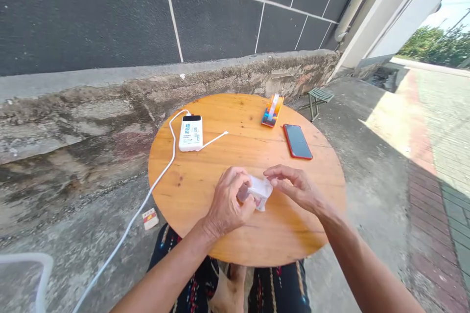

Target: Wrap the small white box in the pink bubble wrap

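A small object wrapped in thin whitish plastic (260, 190) is held over the front middle of the round wooden table (198, 181). My left hand (232, 200) grips it from the left, fingers and thumb curled round its side. From the right, the fingertips of my right hand (293, 186) come up to the wrap's edge, thumb and forefinger near each other. Whether they pinch the plastic is too small to tell. What the wrap contains cannot be made out clearly.
A white power bank (191, 134) with a white cable lies at the table's left. An orange tape dispenser (272, 110) and a red-edged phone (297, 142) are at the right. A small box (150, 219) lies on the ground; a folding stool (318, 99) stands behind the table.
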Tool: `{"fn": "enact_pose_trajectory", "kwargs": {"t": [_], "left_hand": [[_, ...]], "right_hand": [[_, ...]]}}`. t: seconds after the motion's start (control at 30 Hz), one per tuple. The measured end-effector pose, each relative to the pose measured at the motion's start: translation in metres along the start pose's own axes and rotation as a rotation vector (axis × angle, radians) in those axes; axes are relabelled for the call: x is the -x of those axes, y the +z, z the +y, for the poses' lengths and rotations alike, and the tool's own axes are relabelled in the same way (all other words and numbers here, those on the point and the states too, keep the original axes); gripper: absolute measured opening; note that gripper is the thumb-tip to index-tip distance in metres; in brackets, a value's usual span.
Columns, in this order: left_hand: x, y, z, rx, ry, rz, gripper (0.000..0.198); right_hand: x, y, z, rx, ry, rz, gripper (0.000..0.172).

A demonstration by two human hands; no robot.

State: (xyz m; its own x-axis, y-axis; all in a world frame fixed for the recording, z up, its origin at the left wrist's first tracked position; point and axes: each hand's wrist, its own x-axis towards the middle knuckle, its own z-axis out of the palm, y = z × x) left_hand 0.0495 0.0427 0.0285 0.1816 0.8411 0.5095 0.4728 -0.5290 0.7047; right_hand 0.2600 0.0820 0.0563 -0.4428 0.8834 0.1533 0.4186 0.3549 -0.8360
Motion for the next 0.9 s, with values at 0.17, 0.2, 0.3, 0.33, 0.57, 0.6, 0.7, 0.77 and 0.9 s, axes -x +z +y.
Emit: {"fn": "enact_pose_trajectory", "kwargs": {"t": [0.17, 0.2, 0.3, 0.33, 0.57, 0.6, 0.7, 0.77, 0.9], "left_hand": [[0.002, 0.0, 0.0, -0.001, 0.034, 0.0, 0.028], [0.002, -0.001, 0.0, 0.004, 0.039, -0.004, 0.029], [0.002, -0.003, 0.001, 0.024, 0.045, -0.018, 0.028], [0.002, -0.004, 0.002, 0.032, 0.044, -0.024, 0.027], [-0.001, -0.012, 0.004, 0.213, -0.023, -0.049, 0.019], [-0.001, -0.013, 0.003, 0.231, -0.037, -0.045, 0.019], [-0.001, -0.012, 0.002, 0.258, -0.061, -0.027, 0.019], [0.0, -0.01, 0.001, 0.259, -0.062, -0.021, 0.02], [0.0, -0.009, 0.0, 0.255, -0.066, -0.012, 0.022]], "right_hand": [[0.009, 0.003, -0.014, 0.048, -0.102, 0.107, 0.016], [0.011, 0.004, -0.017, 0.063, -0.108, 0.127, 0.015], [0.02, 0.01, -0.024, 0.16, -0.164, 0.168, 0.008], [0.025, 0.013, -0.025, 0.208, -0.194, 0.173, 0.007], [0.052, 0.046, -0.026, 0.531, -0.327, 0.236, 0.015], [0.054, 0.051, -0.027, 0.564, -0.335, 0.245, 0.016], [0.055, 0.061, -0.026, 0.667, -0.35, 0.256, 0.018], [0.054, 0.066, -0.026, 0.734, -0.365, 0.25, 0.021], [0.049, 0.072, -0.024, 0.839, -0.409, 0.276, 0.014]]}}
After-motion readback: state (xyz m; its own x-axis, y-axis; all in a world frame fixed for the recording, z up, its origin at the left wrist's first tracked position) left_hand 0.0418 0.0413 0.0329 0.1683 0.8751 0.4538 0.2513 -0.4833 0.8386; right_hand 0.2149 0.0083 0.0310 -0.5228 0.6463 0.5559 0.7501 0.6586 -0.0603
